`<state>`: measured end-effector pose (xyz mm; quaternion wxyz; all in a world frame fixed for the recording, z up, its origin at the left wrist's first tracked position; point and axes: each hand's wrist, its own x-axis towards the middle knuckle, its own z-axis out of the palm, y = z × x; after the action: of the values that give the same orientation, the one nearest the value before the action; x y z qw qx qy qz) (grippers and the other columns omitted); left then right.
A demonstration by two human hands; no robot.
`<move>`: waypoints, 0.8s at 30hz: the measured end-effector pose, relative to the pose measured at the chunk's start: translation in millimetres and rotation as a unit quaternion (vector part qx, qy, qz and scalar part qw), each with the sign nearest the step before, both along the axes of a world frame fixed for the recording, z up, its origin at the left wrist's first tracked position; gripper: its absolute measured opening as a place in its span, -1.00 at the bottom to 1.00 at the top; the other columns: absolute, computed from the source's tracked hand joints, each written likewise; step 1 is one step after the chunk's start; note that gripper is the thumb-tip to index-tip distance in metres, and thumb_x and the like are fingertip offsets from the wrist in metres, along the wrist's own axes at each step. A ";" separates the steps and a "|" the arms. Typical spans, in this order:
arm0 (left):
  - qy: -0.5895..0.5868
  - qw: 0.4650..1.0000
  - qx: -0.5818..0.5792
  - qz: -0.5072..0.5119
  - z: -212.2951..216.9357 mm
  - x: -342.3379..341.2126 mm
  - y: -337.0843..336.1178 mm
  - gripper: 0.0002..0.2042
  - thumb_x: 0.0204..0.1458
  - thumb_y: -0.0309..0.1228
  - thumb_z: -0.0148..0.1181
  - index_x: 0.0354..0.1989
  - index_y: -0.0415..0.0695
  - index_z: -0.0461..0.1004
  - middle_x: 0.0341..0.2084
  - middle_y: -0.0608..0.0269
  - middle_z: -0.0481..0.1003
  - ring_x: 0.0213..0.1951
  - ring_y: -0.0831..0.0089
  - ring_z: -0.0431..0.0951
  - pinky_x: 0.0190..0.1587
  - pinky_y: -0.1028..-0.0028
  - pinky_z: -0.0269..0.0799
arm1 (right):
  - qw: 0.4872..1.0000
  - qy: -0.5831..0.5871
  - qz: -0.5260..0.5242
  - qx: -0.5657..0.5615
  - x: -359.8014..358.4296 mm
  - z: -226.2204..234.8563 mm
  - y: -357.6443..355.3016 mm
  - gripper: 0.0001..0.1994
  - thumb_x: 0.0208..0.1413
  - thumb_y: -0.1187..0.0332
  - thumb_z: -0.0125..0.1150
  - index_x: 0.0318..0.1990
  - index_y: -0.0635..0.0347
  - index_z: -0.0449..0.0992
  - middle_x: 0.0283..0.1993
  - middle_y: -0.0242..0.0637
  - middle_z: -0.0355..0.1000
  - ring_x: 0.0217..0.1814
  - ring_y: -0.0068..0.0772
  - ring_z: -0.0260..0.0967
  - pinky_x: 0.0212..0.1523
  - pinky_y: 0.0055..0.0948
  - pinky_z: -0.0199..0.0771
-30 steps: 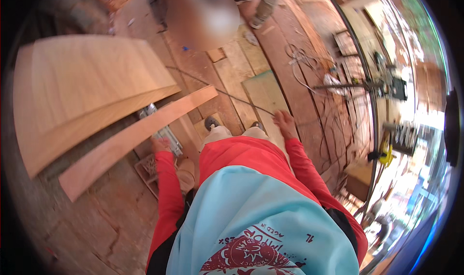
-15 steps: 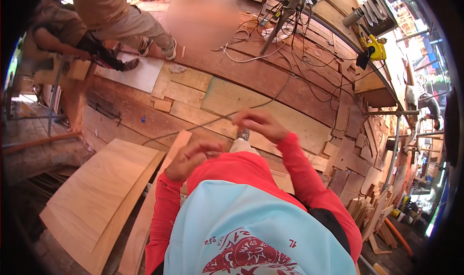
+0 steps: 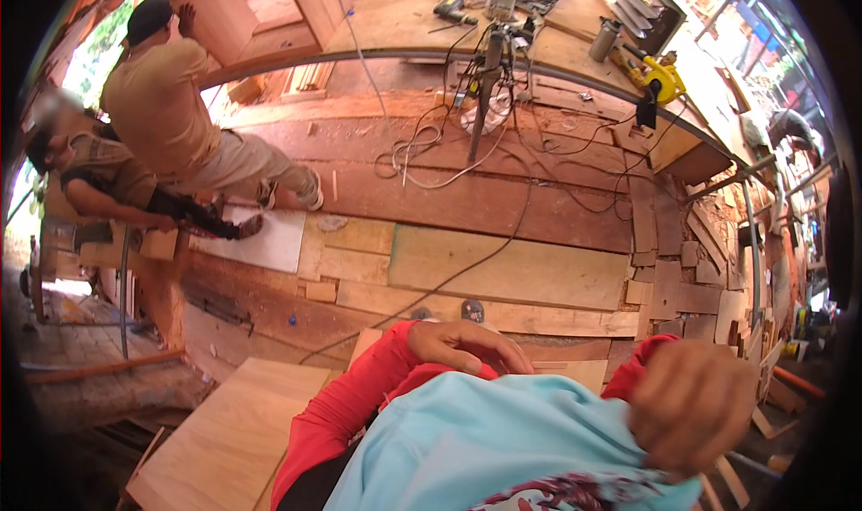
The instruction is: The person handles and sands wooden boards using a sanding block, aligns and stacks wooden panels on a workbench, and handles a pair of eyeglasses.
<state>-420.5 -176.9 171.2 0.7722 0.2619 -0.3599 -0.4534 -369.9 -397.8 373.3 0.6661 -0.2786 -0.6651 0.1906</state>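
Observation:
My left hand (image 3: 462,345) hovers at the upper edge of my light blue and red shirt (image 3: 503,421), palm down with fingers loosely stretched out; I see nothing in it. Raised at the right, my right hand (image 3: 696,403) is close and smeared by motion, its fingers curled in some measure. Whether it holds anything cannot be made out. Below my left forearm lies a flat sheet of plywood (image 3: 238,426), apart from both hands.
Boards cover the floor (image 3: 512,264), crossed by a dark cable (image 3: 449,277). At the back, a workbench (image 3: 386,35) carries a drill (image 3: 455,8), a bottle (image 3: 604,39) and a yellow power tool (image 3: 663,82). Two people are at the left, one standing (image 3: 157,107), one low down (image 3: 108,183).
My view has tilted up, bringing the bench and both people more into sight. My hands have moved apart: the right one swung right and closer, the left one across my front.

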 end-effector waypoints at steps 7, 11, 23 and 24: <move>-0.094 0.981 -0.063 -0.161 4.1 14.1 14.5 -0.41 0.22 -0.17 0.09 0.23 -0.44 0.21 0.16 -0.10 0.32 0.21 0.11 0.30 0.25 0.21 0.14 | 0.993 -0.005 -0.062 0.097 -29.4 44.9 15.6 -0.87 0.05 0.60 0.05 -0.44 0.53 0.49 -0.50 0.05 0.44 -0.57 -0.18 0.42 -0.61 -0.37 0.45; -0.130 0.972 -0.058 -0.186 0.7 15.4 29.2 -0.47 0.20 -0.24 0.14 0.22 -0.39 0.27 0.08 0.07 0.41 0.04 0.40 0.41 0.10 0.40 0.29 | 0.991 -0.021 -0.109 0.076 -49.9 49.8 21.8 -0.86 0.09 0.59 0.03 -0.45 0.46 0.49 -0.45 0.01 0.44 -0.53 -0.18 0.42 -0.54 -0.34 0.45; -0.208 0.969 -0.068 -0.112 71.1 7.4 -37.2 -0.63 0.29 -0.43 -0.14 0.18 -0.38 0.31 -0.09 0.04 0.44 -0.10 0.40 0.42 -0.03 0.43 0.32 | 0.959 -0.136 -0.250 -0.006 -126.2 80.3 -14.8 -0.78 0.21 0.54 -0.02 -0.48 0.26 0.50 -0.30 -0.09 0.42 -0.40 -0.17 0.41 -0.33 -0.25 0.44; -0.170 0.982 -0.036 -0.080 83.5 4.5 -48.9 -0.63 0.30 -0.42 -0.15 0.19 -0.38 0.31 -0.09 0.06 0.44 -0.10 0.40 0.43 -0.03 0.42 0.34 | 0.952 -0.147 -0.269 -0.016 -136.2 84.6 -21.4 -0.78 0.21 0.54 -0.02 -0.48 0.26 0.50 -0.30 -0.09 0.42 -0.40 -0.17 0.41 -0.33 -0.25 0.44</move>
<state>-416.0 -225.8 254.7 0.6698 0.2776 -0.5215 -0.4498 -506.0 -419.2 457.9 0.5833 -0.4827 -0.6527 -0.0281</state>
